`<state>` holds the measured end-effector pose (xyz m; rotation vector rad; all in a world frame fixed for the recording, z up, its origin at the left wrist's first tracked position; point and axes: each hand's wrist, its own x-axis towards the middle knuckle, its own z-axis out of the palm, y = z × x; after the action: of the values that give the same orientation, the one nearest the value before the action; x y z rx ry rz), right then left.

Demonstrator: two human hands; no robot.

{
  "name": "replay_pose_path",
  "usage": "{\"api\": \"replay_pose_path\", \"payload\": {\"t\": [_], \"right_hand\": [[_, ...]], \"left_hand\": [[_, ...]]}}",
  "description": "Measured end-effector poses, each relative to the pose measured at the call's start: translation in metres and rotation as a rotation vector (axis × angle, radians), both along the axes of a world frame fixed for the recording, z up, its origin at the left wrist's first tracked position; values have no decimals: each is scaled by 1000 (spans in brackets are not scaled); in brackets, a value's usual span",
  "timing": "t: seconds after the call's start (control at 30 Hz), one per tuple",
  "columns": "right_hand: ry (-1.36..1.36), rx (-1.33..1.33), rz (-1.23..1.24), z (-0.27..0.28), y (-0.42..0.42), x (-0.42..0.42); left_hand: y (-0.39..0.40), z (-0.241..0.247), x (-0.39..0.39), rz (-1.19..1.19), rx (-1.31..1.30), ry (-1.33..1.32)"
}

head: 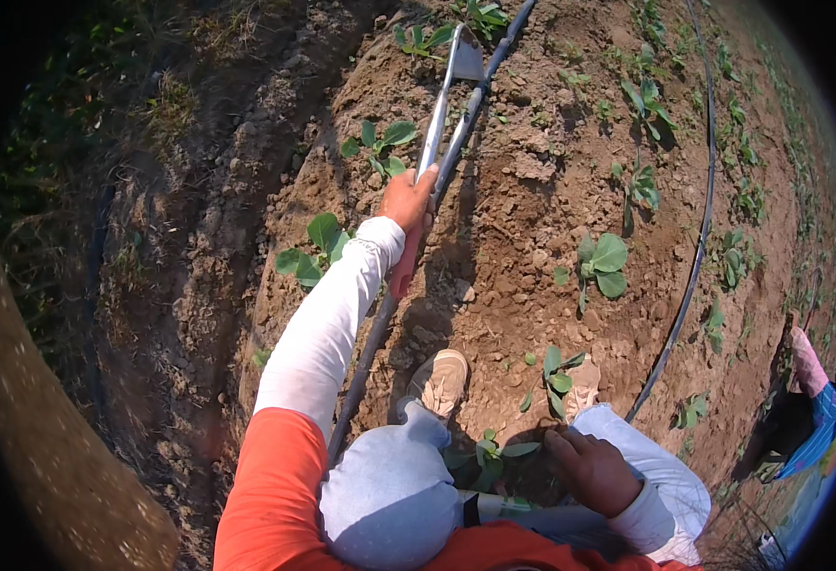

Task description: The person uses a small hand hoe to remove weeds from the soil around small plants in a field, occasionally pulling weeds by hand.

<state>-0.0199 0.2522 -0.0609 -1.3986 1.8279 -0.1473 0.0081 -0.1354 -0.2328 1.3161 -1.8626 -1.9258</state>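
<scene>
My left hand (pixel 409 200) grips a short-handled hoe (pixel 434 135) by its red handle, arm stretched forward. The hoe's metal blade (pixel 469 61) is at the far end, close beside a black irrigation hose (pixel 455 143) that runs along the soil ridge. Leafy seedlings, perhaps cabbage, grow left of the hoe: one seedling (pixel 381 146) near the shaft and another (pixel 316 250) beside my sleeve. My right hand (pixel 593 470) is low, near my right knee, its fingers partly curled and in shade; whether it holds anything is unclear. Another seedling (pixel 489 457) grows between my legs.
My shoes (pixel 441 382) stand on loose soil. A seedling (pixel 604 264) grows ahead, and a second hose (pixel 704 185) curves along the right. Further seedling rows lie beyond it. Another person's arm (pixel 809 364) shows at the right rim. Dry grass (pixel 168 107) borders the left.
</scene>
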Motion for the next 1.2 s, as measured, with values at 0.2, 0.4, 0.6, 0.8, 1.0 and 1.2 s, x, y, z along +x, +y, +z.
{"api": "replay_pose_path", "payload": {"t": [0.2, 0.4, 0.6, 0.8, 1.0, 1.2], "right_hand": [[17, -50, -7, 1, 4, -1], [-24, -58, 5, 3, 7, -2], [-34, -66, 19, 4, 10, 0], [-1, 11, 44, -8, 23, -2], [-8, -46, -3, 0, 11, -1], [-10, -84, -8, 5, 2, -4]], "left_hand": [[-16, -8, 30, -78, -243, -186], [13, -6, 80, -50, -339, -268], [37, -9, 96, 26, -320, -262], [24, -2, 37, 3, -352, -55], [-17, -11, -46, -3, -461, -129], [-45, -7, -90, -44, -337, -144]]}}
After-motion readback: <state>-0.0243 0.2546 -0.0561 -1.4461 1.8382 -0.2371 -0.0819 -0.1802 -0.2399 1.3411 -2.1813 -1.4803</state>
